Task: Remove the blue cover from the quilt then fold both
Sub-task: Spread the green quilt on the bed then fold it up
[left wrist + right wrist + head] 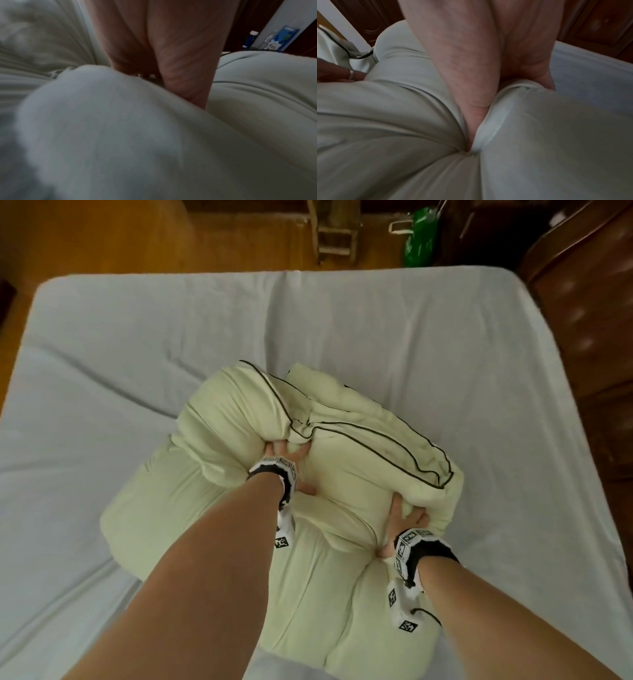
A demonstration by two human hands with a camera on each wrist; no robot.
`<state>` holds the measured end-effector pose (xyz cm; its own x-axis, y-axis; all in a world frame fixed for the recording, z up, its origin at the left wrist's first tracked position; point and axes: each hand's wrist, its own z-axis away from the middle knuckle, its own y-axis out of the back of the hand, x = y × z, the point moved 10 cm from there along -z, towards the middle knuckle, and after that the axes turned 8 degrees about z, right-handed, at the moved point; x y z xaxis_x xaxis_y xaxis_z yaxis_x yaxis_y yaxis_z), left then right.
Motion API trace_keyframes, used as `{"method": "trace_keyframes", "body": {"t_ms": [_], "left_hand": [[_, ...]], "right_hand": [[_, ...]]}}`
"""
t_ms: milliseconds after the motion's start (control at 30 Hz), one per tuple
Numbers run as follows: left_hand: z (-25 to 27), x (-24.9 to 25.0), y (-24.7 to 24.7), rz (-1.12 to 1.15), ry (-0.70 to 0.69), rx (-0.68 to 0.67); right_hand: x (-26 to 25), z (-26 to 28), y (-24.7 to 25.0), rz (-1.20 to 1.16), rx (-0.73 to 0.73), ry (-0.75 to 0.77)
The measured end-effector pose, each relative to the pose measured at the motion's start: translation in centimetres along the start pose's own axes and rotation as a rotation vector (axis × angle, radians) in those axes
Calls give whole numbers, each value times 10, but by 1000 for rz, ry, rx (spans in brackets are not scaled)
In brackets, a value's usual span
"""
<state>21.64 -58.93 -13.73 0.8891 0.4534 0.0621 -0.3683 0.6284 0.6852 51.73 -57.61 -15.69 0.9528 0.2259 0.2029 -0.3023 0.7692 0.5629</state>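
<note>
On the pale blue bed sheet (137, 344), left hand (289, 455) and right hand (406, 520) each gripped bunched folds of the cream quilt (359, 446).

- The person is wearing no sleeves; both forearms are showing bare.
- The left hand (287, 455) is wearing a black wrist strap (270, 474) carrying white blocks printed with black square markers.
- A white marker block (285, 529) is hanging under the left wrist.
- The right hand (404, 520) is wearing a matching black strap (435, 553) with marker blocks.
- A thin black cable (428, 614) is looping beside the lower white block (402, 607).
- A pale ring (351, 74) is showing on one left finger in the right wrist view.
</note>
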Motion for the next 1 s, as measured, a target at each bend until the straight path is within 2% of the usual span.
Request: {"method": "trace_keyframes", "body": {"t_ms": [100, 200, 333, 467, 600, 700, 833, 933, 1000], "left_hand": [[-34, -4, -5, -33, 14, -26], [-66, -7, -23, -112, 48, -127], [-127, -17, -45, -132, 19, -145], [-96, -5, -14, -89, 3, -61], [-52, 17, 18, -77, 10, -63], [-33, 29, 24, -69, 25, -61], [-2, 38, 39, -48, 117, 77], [24, 50, 54, -31, 217, 84], [40, 65, 65, 1, 280, 88]], "right_hand": [[-6, -22, 3, 27, -28, 22], [-7, -39, 2, 9, -52, 81], [-7, -59, 1, -25, -98, 140], [-13, -63, 1, -12, -73, 162], [-7, -58, 6, -105, -51, 210], [-1, -50, 12, -215, -22, 295], [21, -33, 17, -567, -13, 366], [65, -16, 24, -857, -9, 293], [95, -9, 36, -990, 66, 219]]}}
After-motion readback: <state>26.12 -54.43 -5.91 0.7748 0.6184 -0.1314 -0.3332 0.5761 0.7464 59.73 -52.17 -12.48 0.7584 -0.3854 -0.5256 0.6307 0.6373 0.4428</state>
